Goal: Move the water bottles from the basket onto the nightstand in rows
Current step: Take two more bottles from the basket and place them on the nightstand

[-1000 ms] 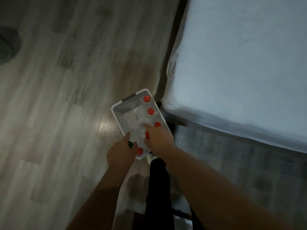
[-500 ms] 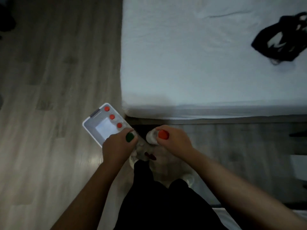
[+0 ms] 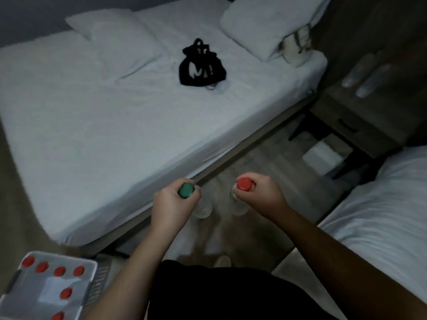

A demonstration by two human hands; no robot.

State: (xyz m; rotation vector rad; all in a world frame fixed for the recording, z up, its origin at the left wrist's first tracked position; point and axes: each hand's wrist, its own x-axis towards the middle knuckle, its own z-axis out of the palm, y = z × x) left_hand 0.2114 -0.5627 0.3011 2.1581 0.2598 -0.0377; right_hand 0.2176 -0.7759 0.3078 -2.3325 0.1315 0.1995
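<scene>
Left hand: the left hand [image 3: 172, 204] is closed around the neck of a clear bottle with a green cap [image 3: 185, 190], held upright over the floor.
Right hand: the right hand [image 3: 258, 192] is wrapped round the neck of a second clear bottle with a red cap [image 3: 243, 183], also upright; the two bottles hang near each other, apart.
Change: a second ago both hands were down at the basket; half a second ago they had lifted the bottles clear. Now the view has swung up and round, and the nightstand has come into frame.
Meaning for task: judged as the carry stage; one pair is out, neither is set down.
Basket: the basket [image 3: 13, 280] sits on the floor at lower left, behind the left arm, with six red caps [image 3: 60, 271] showing, so most of the load remains.
Nightstand: the nightstand [image 3: 346, 116] stands between the two beds at upper right, well apart from the hands; two pale blurred shapes [image 3: 362, 75] on top look like bottles, but I cannot tell for certain.
Bottle condition: bodies transparent and faint in dim light; fill level not readable.
</scene>
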